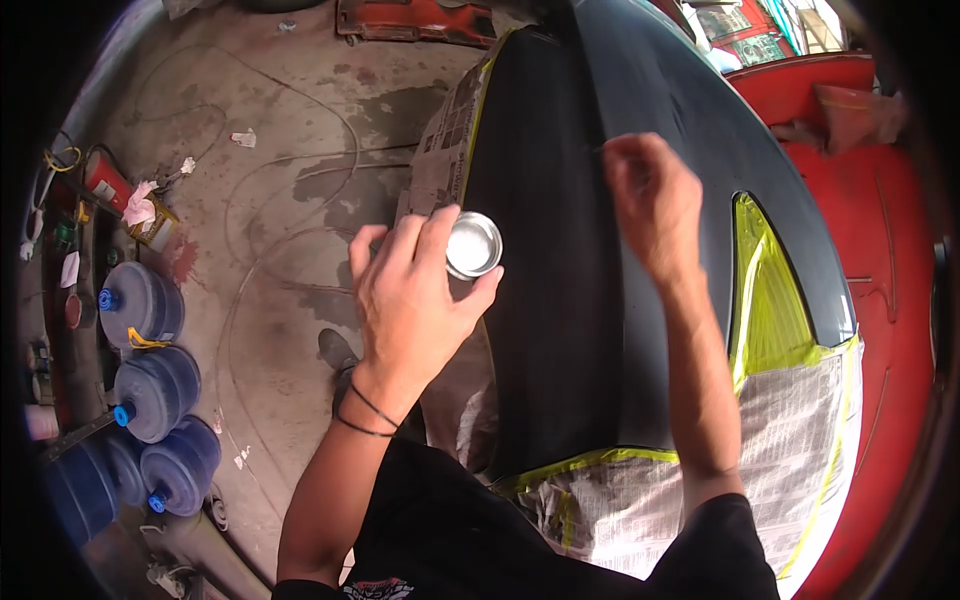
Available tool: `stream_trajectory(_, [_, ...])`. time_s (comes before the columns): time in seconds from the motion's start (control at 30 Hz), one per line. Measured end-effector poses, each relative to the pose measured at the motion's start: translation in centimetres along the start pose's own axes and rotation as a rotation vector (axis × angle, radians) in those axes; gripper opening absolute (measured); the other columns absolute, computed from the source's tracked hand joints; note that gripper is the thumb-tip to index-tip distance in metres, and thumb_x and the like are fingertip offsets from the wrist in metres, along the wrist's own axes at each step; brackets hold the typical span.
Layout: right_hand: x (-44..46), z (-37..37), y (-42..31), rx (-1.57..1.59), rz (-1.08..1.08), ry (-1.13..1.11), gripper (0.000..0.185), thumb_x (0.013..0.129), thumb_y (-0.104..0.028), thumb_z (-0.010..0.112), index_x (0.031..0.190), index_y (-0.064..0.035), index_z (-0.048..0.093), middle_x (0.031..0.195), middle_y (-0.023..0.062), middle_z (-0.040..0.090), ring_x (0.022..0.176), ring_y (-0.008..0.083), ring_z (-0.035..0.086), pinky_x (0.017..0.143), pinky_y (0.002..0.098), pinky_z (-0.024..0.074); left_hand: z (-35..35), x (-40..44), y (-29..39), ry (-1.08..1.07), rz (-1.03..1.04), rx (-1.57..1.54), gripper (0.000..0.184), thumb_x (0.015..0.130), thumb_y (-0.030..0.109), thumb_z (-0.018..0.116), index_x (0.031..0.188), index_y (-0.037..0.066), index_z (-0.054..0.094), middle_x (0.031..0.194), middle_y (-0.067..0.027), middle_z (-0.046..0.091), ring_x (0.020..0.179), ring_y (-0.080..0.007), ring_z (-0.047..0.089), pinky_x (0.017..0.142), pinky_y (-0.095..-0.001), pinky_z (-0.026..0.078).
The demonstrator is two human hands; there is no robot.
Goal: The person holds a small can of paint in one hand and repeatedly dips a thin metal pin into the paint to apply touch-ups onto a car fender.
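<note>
Left hand (400, 285): grip closed around a small metal tin (473, 245), just toward 12 o'clock from view centre, open side facing up. Right hand (655, 205) at 2 o'clock, over the dark panel (550, 320), fingers curled, blurred; cannot tell whether its grip holds anything. Best practice, my judgement: keep tin level, right-hand touch light, clear of yellow masking (772, 300) at 3 o'clock.

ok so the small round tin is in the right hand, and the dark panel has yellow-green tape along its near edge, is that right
Not quite: the head view shows the small round tin in the left hand, not the right. The dark panel does have yellow-green tape along its near edge.
</note>
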State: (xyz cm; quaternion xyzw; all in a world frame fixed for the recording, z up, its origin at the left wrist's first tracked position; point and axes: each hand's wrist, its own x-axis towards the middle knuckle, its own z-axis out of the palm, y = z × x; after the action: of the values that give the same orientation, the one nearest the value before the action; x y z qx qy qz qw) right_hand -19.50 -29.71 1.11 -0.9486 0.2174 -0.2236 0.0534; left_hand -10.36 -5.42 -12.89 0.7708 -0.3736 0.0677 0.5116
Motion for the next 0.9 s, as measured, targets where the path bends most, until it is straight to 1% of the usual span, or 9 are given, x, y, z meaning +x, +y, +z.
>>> stream_trajectory(0.07, [3.1,-0.4,4.2,-0.130,-0.008,0.071,0.016,0.110,-0.017,0.077,0.119,-0.0052,0.083,0.109,0.0200,0.085,0.101,0.0386,0.085,0.091,0.0470,0.0658,-0.6,-1.0,-0.1,-0.022,-0.028,-0.013,0.066,0.082,0.027,0.103,0.138,0.004,0.077,0.116,-0.0076,0.080,0.108,-0.0296,0.076,0.113,-0.0488,0.049])
stream_trajectory(0.1, [4.5,-0.8,5.5,-0.184,0.024,0.076,0.020,0.111,-0.022,0.076,0.119,-0.0058,0.084,0.111,0.0201,0.086,0.104,0.0389,0.085,0.094,0.0473,0.0653,-0.7,-1.5,-0.2,-0.030,-0.034,-0.014,0.067,0.081,0.027,0.103,0.139,0.004,0.077,0.116,-0.0078,0.080,0.107,-0.0298,0.076,0.114,-0.0492,0.049])
stream_trajectory(0.2, [7.6,-1.1,8.9,-0.265,-0.011,0.034,0.024,0.109,-0.026,0.075,0.120,-0.0063,0.085,0.112,0.0197,0.086,0.107,0.0403,0.084,0.098,0.0484,0.0646,-0.8,-2.7,-0.3,-0.057,-0.038,-0.013,0.068,0.081,0.028,0.104,0.140,0.005,0.078,0.117,-0.0081,0.081,0.105,-0.0300,0.076,0.114,-0.0502,0.050])
stream_trajectory(0.3, [9.7,-0.8,10.7,-0.314,-0.051,-0.036,0.026,0.108,-0.028,0.075,0.119,-0.0064,0.086,0.112,0.0194,0.086,0.109,0.0412,0.083,0.100,0.0497,0.0644,-0.5,-3.1,0.2,-0.085,-0.037,-0.036,0.069,0.081,0.029,0.104,0.140,0.006,0.078,0.116,-0.0082,0.081,0.104,-0.0300,0.077,0.113,-0.0508,0.051])
stream_trajectory(0.37, [10.6,-0.5,11.1,-0.348,-0.058,-0.088,0.027,0.107,-0.028,0.075,0.118,-0.0066,0.086,0.112,0.0194,0.087,0.110,0.0416,0.083,0.101,0.0503,0.0643,-0.2,-3.1,0.4,-0.085,-0.020,-0.054,0.070,0.080,0.028,0.104,0.141,0.007,0.077,0.115,-0.0079,0.081,0.104,-0.0298,0.077,0.113,-0.0513,0.051])
stream_trajectory(0.47, [11.5,0.2,11.7,-0.353,-0.082,-0.085,0.027,0.107,-0.028,0.075,0.119,-0.0074,0.087,0.111,0.0189,0.087,0.110,0.0415,0.083,0.101,0.0506,0.0645,0.0,-2.9,0.5,-0.096,-0.012,-0.068,0.071,0.080,0.028,0.105,0.141,0.007,0.076,0.115,-0.0076,0.080,0.104,-0.0296,0.076,0.112,-0.0509,0.051])
stream_trajectory(0.57, [12.0,1.2,11.4,-0.338,-0.048,-0.047,0.027,0.107,-0.029,0.074,0.119,-0.0079,0.088,0.109,0.0188,0.087,0.108,0.0421,0.084,0.100,0.0512,0.0650,0.2,-2.6,0.4,-0.105,-0.010,-0.075,0.071,0.080,0.027,0.105,0.142,0.007,0.076,0.115,-0.0075,0.080,0.104,-0.0292,0.076,0.112,-0.0504,0.051])
stream_trajectory(0.67, [12.5,2.0,11.6,-0.428,-0.052,-0.018,0.028,0.108,-0.030,0.074,0.117,-0.0079,0.089,0.108,0.0185,0.087,0.106,0.0423,0.084,0.100,0.0519,0.0653,0.4,-2.3,0.4,-0.109,-0.006,-0.077,0.071,0.080,0.027,0.105,0.142,0.007,0.075,0.115,-0.0075,0.080,0.104,-0.0288,0.076,0.112,-0.0503,0.051])
stream_trajectory(0.9, [12.9,2.5,11.4,-0.480,-0.076,-0.042,0.027,0.108,-0.030,0.075,0.116,-0.0080,0.089,0.110,0.0183,0.088,0.107,0.0421,0.084,0.099,0.0527,0.0653,0.4,-2.3,0.3,-0.121,-0.007,-0.082,0.072,0.080,0.026,0.105,0.142,0.007,0.075,0.115,-0.0072,0.079,0.103,-0.0285,0.076,0.111,-0.0500,0.051])
